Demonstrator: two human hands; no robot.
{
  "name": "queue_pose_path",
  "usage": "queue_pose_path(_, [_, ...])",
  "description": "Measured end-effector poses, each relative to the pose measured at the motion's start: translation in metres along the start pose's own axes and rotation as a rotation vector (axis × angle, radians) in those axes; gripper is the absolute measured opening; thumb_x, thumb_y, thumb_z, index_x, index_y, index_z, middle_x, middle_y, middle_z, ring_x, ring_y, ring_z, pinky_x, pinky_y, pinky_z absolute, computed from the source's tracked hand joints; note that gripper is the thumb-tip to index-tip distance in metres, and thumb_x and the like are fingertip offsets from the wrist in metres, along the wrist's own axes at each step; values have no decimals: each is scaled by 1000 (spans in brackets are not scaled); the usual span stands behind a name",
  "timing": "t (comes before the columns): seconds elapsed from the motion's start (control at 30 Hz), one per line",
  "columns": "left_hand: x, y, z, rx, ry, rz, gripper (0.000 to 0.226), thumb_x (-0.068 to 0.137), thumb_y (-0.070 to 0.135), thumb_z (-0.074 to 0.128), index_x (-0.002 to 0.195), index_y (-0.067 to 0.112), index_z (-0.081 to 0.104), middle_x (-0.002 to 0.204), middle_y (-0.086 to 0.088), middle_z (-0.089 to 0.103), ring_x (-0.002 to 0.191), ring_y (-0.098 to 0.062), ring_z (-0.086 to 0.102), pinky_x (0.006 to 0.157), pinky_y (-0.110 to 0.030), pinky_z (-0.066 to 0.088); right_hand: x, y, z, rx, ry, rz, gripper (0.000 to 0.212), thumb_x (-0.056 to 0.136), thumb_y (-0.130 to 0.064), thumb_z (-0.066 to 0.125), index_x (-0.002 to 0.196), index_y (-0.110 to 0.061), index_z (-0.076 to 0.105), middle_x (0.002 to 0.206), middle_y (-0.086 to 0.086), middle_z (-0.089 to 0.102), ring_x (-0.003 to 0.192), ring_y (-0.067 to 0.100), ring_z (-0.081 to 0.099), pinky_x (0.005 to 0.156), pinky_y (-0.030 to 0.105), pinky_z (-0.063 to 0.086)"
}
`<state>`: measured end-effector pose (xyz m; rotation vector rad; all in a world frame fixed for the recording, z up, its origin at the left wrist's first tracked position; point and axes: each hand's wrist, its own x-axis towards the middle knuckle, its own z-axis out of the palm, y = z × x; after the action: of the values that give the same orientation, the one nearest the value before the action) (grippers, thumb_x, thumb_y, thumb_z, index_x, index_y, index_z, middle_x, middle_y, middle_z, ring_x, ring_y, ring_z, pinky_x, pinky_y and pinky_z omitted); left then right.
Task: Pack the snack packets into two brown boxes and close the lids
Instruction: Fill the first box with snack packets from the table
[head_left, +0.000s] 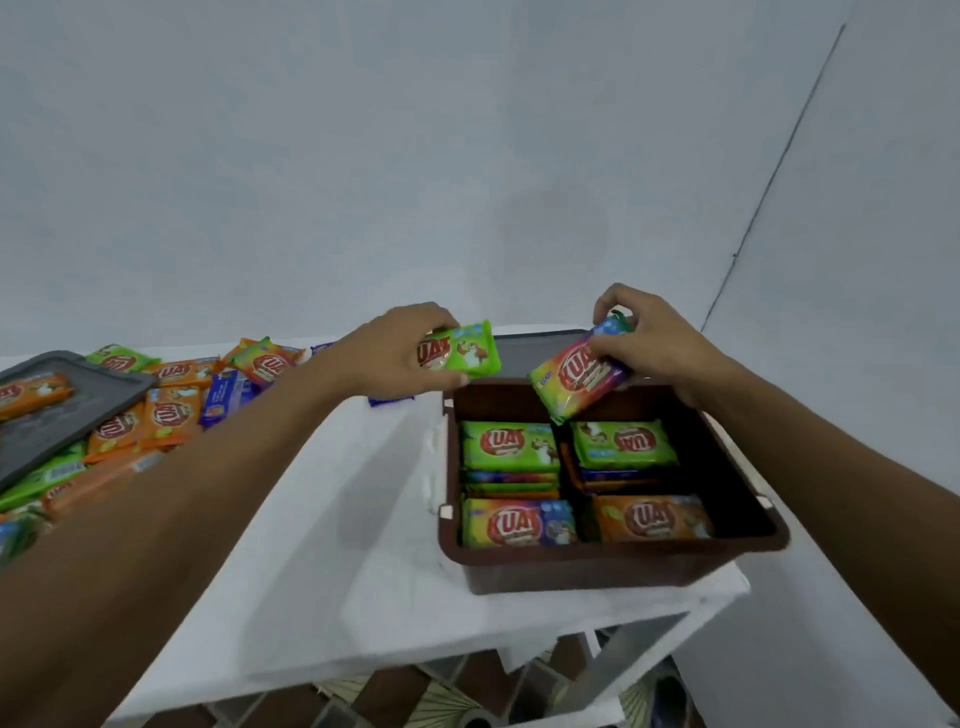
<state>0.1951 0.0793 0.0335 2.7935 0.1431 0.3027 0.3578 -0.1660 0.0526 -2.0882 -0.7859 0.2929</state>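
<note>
An open brown box (613, 564) stands on the white table at the right, with several snack packets (511, 446) stacked in rows inside it. My left hand (395, 353) grips a green packet (465, 351) just left of the box's far corner. My right hand (649, 343) pinches a rainbow-coloured packet (579, 374), tilted above the back of the box. A pile of loose orange, green and blue packets (166, 410) lies on the table at the left.
A grey lid (67, 415) rests on the pile at the far left with one orange packet on it. Another grey lid (524, 351) lies behind the box. The table's front edge and right corner are close to the box. White walls stand behind.
</note>
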Motion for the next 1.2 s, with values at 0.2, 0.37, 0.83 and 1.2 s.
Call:
queue_pose_path(0.2, [8,56,40,267,-190,121,65,78,63,56,130,24,53,115,4,54,106,-17,53,83,-40,49,-18,48,-21,-284,22,14,23,79,-24,71,82,-16,51,88,2,60,77,17,59,54,28,47])
queue_pose_path(0.37, [9,86,64,400,-217,126,61,88,54,58,139,22,47,132,1,51,119,-21,52,86,-38,50,-26,77,-14,-648,1,-134,19,82,-29,61,78,-17,47,78,0,56,73,21,55,53,30,36])
queue_pose_path(0.83, [7,82,88,439,-153,83,72,77,59,69,138,24,50,129,4,49,117,-15,49,86,-32,45,-28,96,-12,-848,-257,-414,48,81,-59,62,118,-28,58,116,-8,56,107,11,52,87,32,49])
queue_pose_path(1.2, [7,81,93,487,-124,104,74,76,51,74,137,22,43,130,1,46,117,-17,47,78,-29,44,-24,98,-4,-987,-261,-418,52,77,-57,68,112,-32,38,113,-9,61,97,15,59,75,31,51])
